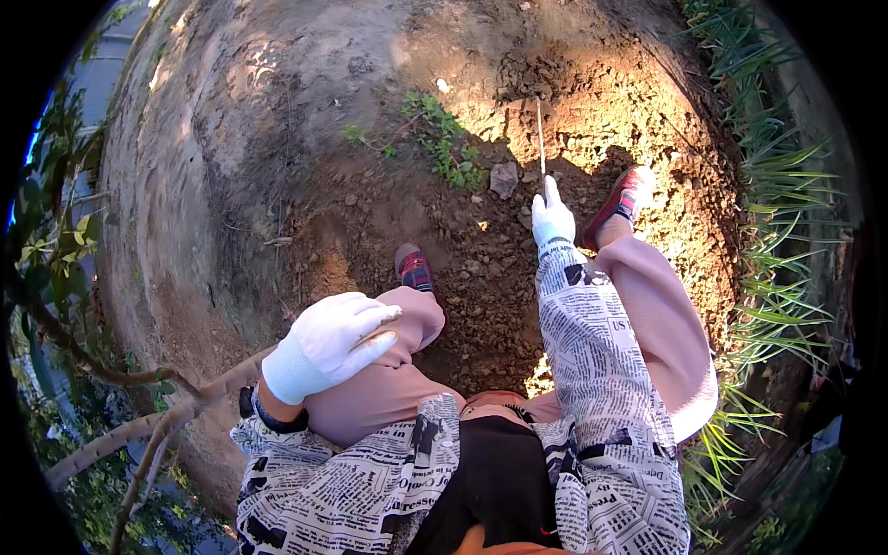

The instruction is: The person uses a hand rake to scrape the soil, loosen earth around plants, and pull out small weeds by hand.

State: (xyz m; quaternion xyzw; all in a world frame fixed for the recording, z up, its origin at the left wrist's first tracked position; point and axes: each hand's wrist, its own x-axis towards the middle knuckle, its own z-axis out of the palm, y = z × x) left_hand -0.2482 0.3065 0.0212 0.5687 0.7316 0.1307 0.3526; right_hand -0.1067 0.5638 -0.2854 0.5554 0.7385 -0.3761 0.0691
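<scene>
My right hand (553,214), in a white glove, grips the near end of a thin-handled tool (541,139) that reaches away over the loose soil. The tool's far end meets the crumbly, sunlit dirt (590,132); a flat part seems to show there, but its shape is unclear. My left hand (336,340), also in a white glove with soil on its fingertips, rests over my left knee. Nothing shows in it, and its fingers are a little apart. A grey stone (504,180) lies on the soil just left of the tool.
A low green weed (447,149) grows left of the stone. Long-leaved grassy plants (777,263) line the right side. Bare branches (173,413) and leaves reach in at the lower left. My feet in red plaid shoes (415,270) stand on the loose soil.
</scene>
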